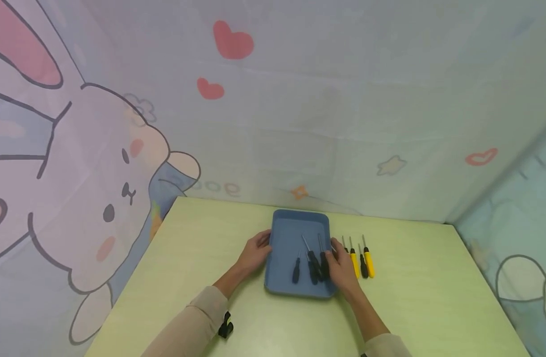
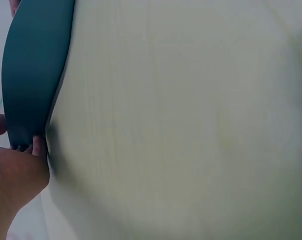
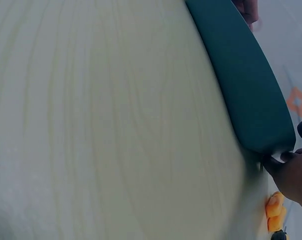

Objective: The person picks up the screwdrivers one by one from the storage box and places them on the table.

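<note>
A blue rectangular tray [image 1: 283,233] is held level between both hands, low over the table. Several black-handled screwdrivers [image 1: 296,270] lie in its right half and middle. My left hand [image 1: 255,253] grips the left side, its fingers at the underside in the left wrist view, where the tray's wall [image 2: 36,65] looks dark teal. On the opposite side my right hand [image 1: 341,267] grips the right wall, thumb over the rim beside the screwdriver handles. The right wrist view shows fingers [image 3: 273,165] tucked at the tray's lower corner.
Right of the right hand, several screwdrivers with yellow [image 1: 368,263] or black handles lie on the light wood-grain table [image 1: 424,277]. A small black object [image 1: 225,327] shows beside the left sleeve [image 1: 188,317]. A printed cloth backdrop [image 1: 317,124] rises behind the table.
</note>
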`<state>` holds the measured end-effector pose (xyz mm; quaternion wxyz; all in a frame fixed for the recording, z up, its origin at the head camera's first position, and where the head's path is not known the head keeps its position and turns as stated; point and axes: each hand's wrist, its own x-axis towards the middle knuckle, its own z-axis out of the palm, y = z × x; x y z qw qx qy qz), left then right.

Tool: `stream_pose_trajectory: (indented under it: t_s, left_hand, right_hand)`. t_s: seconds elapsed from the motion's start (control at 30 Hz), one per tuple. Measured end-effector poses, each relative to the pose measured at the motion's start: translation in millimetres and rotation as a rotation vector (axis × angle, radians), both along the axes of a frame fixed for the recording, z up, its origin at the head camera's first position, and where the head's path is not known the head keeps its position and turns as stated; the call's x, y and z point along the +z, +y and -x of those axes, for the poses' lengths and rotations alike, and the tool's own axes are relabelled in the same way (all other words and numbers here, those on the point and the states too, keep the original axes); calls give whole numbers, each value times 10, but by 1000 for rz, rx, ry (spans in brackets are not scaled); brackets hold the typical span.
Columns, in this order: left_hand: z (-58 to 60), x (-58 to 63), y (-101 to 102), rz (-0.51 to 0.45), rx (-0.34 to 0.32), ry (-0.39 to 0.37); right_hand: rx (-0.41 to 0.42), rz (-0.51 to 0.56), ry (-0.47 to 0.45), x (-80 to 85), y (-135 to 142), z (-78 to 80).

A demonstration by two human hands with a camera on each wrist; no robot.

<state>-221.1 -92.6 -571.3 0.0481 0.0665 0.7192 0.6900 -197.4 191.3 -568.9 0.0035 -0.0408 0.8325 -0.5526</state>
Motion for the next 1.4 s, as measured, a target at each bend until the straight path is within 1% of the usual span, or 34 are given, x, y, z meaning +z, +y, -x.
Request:
stream_pose_trajectory:
  t_s: [0.07,0.23,0.3,0.5,0.57,0.67,0.8,0.87,0.97,1.03,1.13,1.27,1.4]
  left_hand:
    - [-13,-13,-5,1,2,-7]
    - [-40,-56,-25,19,5,3]
    - [-50,-72,-38,28,-5,14]
    - [-64,-101,-80,26,-44,2]
    - [-58,-103,-90,15,-57,4]
    - [-26,-94,-96,-2,-76,10]
    - [27,-58,-102,-16,-79,-11]
    - [33,-33,-103,-20,-73,-31]
    - [14,10,-95,-15,-60,-61]
    - [-1,46,-86,-1,-42,-67]
    - [-19,107,-73,32,1,-51]
    - [-61,197,-39,103,68,-13]
    - [-87,302,20,197,113,60]
  right_hand:
    - [0,-6,20,-20,1,-12]
    - [-11,-31,53,-49,-12,-49]
    - [-21,-39,50,-55,-23,-67]
    - [-38,-53,35,-94,-28,-100]
    - [-43,-54,37,-111,-15,-85]
    - [-49,-62,65,-108,12,-45]
    - [-48,-85,109,-83,18,7]
    - [-43,-88,101,-77,13,12]
    - [-41,-89,63,-75,-3,-5]
    - [-40,-82,47,-73,-11,-10]
    - [-40,-86,49,-71,-19,-9]
    - [-46,-94,39,-85,-9,-21]
    - [-38,-90,38,-82,9,-8]
